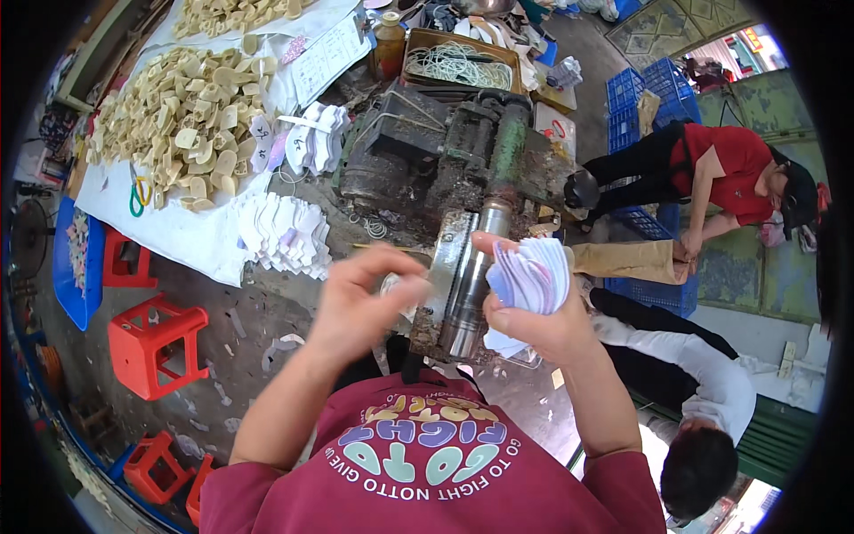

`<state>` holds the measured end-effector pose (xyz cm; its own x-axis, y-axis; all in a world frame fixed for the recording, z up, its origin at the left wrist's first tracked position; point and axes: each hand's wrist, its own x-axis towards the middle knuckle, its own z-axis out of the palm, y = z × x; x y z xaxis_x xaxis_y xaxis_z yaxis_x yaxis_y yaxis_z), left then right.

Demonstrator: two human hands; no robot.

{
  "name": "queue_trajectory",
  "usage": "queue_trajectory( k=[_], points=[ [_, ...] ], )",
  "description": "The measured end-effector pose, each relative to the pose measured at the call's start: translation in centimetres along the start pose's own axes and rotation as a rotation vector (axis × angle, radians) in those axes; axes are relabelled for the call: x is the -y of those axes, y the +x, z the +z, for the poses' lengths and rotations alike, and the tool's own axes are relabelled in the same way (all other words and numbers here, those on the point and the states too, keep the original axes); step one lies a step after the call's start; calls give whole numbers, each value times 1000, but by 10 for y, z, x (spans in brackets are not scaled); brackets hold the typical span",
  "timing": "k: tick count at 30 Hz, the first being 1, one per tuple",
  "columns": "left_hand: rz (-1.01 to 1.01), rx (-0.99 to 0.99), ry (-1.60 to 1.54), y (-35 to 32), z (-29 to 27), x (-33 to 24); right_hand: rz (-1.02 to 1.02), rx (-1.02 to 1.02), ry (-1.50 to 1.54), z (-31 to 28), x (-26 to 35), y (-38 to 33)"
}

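Observation:
My right hand (525, 325) grips a fanned stack of thin white sole-shaped pieces (534, 278), held upright in front of a grimy roller machine (463, 178). The thumb presses on the top of the stack. My left hand (360, 298) hovers just left of it, fingers curled and pinched together, with a small white piece partly showing under the fingertips near the machine's shiny steel roller (471, 285).
Piles of white cut pieces (285, 233) and beige cut pieces (191, 111) lie on a white sheet (169, 227). Red stools (151, 343) stand at left. A tray of cord (458, 64), blue crates (654, 89), a seated person in red (721, 173) and a person in white (685, 365) are to the right.

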<state>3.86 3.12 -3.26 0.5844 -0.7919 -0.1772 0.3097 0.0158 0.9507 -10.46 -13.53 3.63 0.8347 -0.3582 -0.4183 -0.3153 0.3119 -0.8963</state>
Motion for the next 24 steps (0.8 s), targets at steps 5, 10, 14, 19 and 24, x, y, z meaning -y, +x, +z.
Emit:
queue_trajectory(
  k=[5,10,14,19,24],
  points=[
    [-42,212,-290,-1,49,-30,-27,9,13,6,8,-10],
    [81,104,-315,2,32,-18,-183,-179,80,-75,-5,-21],
    [34,236,-257,-1,56,-14,-84,220,27,-68,-2,-31],
    [157,74,282,-1,46,-10,33,120,-103,-86,-5,-34],
    [408,-130,685,6,23,37,335,82,-254,-76,-8,-10]
  ],
)
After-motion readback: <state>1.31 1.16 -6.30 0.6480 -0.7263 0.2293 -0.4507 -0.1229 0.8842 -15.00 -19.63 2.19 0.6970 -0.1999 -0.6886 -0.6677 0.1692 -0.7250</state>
